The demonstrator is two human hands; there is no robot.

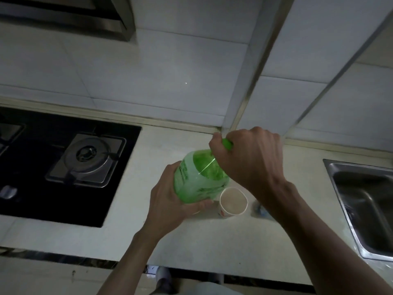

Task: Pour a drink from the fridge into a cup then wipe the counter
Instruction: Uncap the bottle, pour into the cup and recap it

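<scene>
Dim kitchen light falls on a pale stone bench (212,237) that runs along a wall of large white tiles, with the paper cup (233,202) as the handiest landmark. To the left of the cup a black glass gas hob (70,167) is sunk into the bench, one burner plainly visible; to the right of the cup the corner of a stainless steel sink (361,201) shows. Between cup and sink lies a small bluish crumpled thing (260,209), possibly a cloth or wrapper, too blurred to tell.

Just left of the cup and above it, a green plastic drink bottle (200,177) is held tilted, its base toward the person and its neck pointing away. The left hand (170,201) wraps around the bottle's lower body, fingers curled under it, likely to steady the weight. The right hand (248,154) closes over the green cap (227,143), fingers and thumb pinching around it, which suggests the cap is being twisted; whether it is loosening or tightening cannot be told. The cup stands upright on the bench with its mouth open, placed close under the bottle so pouring needs only a short tip. Whether any drink is in the cup is unclear.
</scene>
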